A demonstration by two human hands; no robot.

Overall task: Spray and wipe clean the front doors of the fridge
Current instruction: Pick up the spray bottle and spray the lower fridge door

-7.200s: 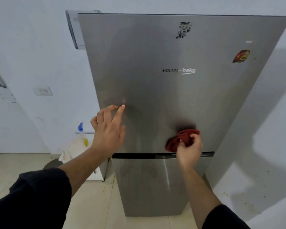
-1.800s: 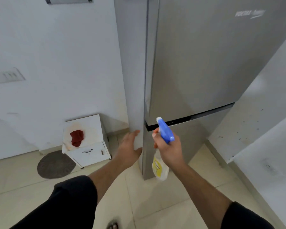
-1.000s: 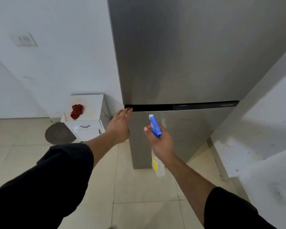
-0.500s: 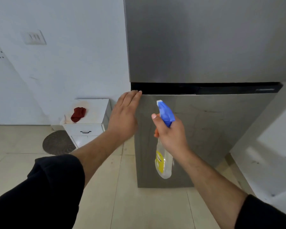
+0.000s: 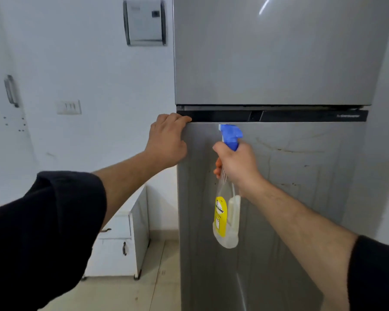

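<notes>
Fingers of right hand [image 5: 236,163] grip spray bottle [image 5: 226,234], label [image 5: 220,209] unreadable; left hand [image 5: 166,142] clasps top of lower door [image 5: 301,209].

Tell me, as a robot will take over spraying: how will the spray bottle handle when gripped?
The spray bottle probably feels light: its clear upper body looks empty of liquid. Held at the neck by the right hand, its body hangs free below, so it may swing. The thin-looking plastic likely dents if squeezed.
</notes>
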